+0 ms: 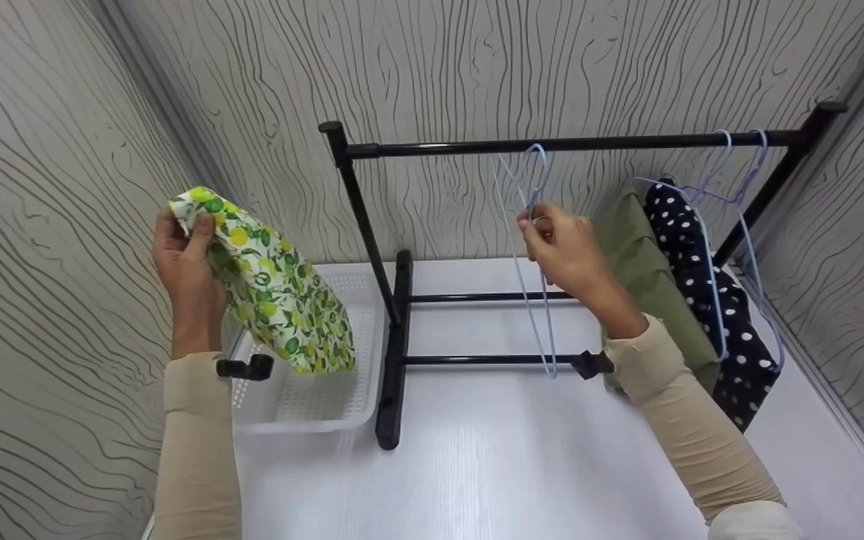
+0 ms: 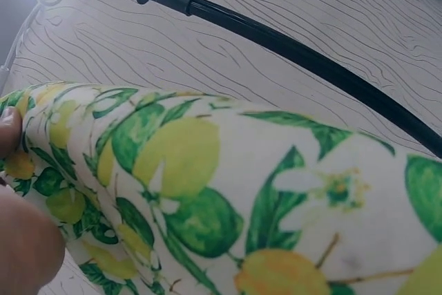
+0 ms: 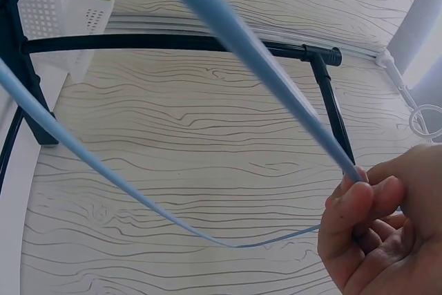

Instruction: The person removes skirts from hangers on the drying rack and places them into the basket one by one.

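My left hand (image 1: 190,262) pinches a lemon-print cloth (image 1: 282,292) by its upper corner, thumb on the near side. The cloth slants down to the right over a white basket (image 1: 308,424) and fills most of the left wrist view, where its leaf and lemon pattern (image 2: 179,157) shows close up. With curled fingers my right hand (image 1: 571,247) grips a light blue hanger (image 1: 522,277) just below its hook. That hook is at the black rail (image 1: 447,148), and the hanger's long loop hangs down bare. In the right wrist view the hanger's blue bar (image 3: 262,67) runs to my fingertips.
On the rail's right end hang two more blue hangers (image 1: 751,247), beside a green garment (image 1: 642,277) and a black polka-dot garment (image 1: 739,337). The black rack's foot (image 1: 391,412) stands on the white table (image 1: 477,472), right of the basket. Wood-patterned walls enclose the back and sides.
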A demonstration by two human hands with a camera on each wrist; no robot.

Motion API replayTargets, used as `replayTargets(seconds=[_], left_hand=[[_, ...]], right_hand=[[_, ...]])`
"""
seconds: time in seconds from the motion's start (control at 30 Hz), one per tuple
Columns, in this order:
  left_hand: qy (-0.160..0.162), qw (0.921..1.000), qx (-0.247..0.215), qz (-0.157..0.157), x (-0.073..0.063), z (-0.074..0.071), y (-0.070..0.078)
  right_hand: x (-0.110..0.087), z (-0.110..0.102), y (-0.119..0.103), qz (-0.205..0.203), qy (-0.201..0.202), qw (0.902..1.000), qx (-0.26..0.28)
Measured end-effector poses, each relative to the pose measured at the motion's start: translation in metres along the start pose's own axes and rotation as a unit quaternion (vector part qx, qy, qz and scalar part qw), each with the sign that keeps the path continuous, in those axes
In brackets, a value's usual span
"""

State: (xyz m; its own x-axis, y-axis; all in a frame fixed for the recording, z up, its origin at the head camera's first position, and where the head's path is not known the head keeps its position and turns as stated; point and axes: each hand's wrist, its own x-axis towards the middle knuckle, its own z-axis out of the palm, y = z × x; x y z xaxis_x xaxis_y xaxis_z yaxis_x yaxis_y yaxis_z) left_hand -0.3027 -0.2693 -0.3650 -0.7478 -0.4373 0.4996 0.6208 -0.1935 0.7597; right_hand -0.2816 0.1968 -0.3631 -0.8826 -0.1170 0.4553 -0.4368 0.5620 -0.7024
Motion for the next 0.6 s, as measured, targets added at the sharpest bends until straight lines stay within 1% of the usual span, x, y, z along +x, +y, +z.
replayTargets(seconds=[0.13, 0.27, 0.43, 0.6], left_hand=[[-0.008, 0.9994, 0.031, -0.017, -0.007, -0.001, -0.014], [-0.012, 0.9966, 0.070, -0.041, -0.015, -0.004, -0.029], [-0.030, 0.9898, 0.124, -0.063, -0.024, -0.008, -0.047], [-0.042, 0.9832, 0.159, -0.078, -0.032, -0.010, -0.061]], right_hand=[[0.001, 0.004, -0.001, 0.003, -0.004, 1.0000, 0.003], [0.003, 0.007, -0.001, 0.005, -0.008, 1.0000, 0.003], [0.005, 0.010, -0.002, 0.010, -0.016, 0.9998, 0.009], [0.007, 0.012, -0.003, 0.014, -0.022, 0.9996, 0.005]])
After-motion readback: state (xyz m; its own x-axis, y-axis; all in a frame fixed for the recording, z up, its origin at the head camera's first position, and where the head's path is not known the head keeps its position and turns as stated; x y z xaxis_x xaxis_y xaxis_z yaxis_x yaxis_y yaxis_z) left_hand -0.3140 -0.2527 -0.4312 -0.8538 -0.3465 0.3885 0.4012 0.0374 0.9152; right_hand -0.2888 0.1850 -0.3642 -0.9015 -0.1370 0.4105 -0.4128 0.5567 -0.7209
